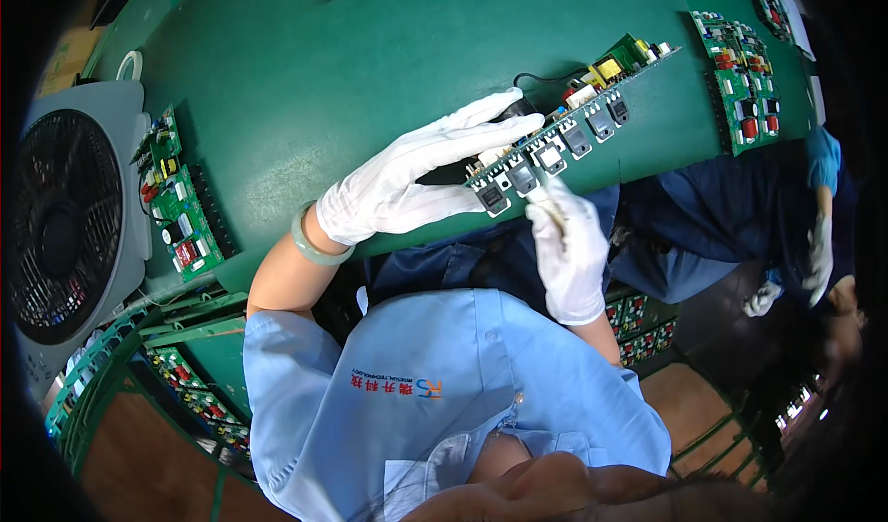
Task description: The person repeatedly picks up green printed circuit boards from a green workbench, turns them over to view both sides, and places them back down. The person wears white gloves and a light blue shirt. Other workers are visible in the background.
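Observation:
My left hand [407,175], in a white glove, grips a green circuit board [597,106] that stands tilted on its edge over the near side of the table. Several black power transistors [575,140] line the board's lower edge, facing me. Yellow, white and red parts stick up along its far side, where a black wire [541,78] loops out. Just below the transistors is my right hand [569,249], also gloved, its fingers pinched together near the board. Whatever lies between those fingers, if anything, is too small to make out.
On the left stands a grey fan [69,235] beside more circuit boards [190,212]. Further boards [745,83] lie at the right of the green tabletop [324,69]. A co-worker's gloved hand [819,254] shows at far right. Racked boards [199,397] sit below the table.

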`<state>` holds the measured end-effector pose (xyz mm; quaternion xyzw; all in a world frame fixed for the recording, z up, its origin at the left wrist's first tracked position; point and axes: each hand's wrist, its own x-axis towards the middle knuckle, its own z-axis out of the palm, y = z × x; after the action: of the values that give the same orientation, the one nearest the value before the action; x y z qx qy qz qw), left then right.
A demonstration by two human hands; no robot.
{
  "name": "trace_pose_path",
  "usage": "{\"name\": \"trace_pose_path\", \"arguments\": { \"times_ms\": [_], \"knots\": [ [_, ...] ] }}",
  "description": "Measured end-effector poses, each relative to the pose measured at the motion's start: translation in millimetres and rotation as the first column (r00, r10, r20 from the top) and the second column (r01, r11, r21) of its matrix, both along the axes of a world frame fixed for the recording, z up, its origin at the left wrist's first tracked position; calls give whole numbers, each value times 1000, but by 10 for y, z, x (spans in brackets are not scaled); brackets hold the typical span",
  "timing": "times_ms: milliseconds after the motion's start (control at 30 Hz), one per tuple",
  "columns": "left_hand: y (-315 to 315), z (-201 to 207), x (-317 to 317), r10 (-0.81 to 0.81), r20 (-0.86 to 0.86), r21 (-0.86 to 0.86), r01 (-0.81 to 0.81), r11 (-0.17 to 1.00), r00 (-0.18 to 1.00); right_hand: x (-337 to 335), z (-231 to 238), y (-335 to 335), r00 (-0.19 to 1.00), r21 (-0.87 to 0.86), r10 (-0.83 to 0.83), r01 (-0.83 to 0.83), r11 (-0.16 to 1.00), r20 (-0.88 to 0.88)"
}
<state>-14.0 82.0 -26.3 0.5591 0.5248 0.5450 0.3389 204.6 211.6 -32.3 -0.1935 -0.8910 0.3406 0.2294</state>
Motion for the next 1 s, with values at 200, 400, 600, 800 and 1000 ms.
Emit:
{"name": "trace_pose_path", "arguments": {
  "times_ms": [200,400,600,800,1000],
  "knots": [
    [2,40,-24,-36,59,-57,39,998,998,144,-84,165,995,-25,95,-94,995,24],
    [1,-9,-17,-35,26,11,34,999,999,-56,-68,-13,901,120,412,-428,896,136],
    [15,-14,-22,-35,32,25,34,999,999,36,94,-165,721,107,636,-680,725,274],
    [4,-79,-15,-30,-7,58,31,998,1000,-29,62,17,980,66,186,-190,979,74],
    [8,-92,-11,-14,-8,91,15,996,1000,-142,18,-69,984,139,121,-140,980,133]
  ]
}}
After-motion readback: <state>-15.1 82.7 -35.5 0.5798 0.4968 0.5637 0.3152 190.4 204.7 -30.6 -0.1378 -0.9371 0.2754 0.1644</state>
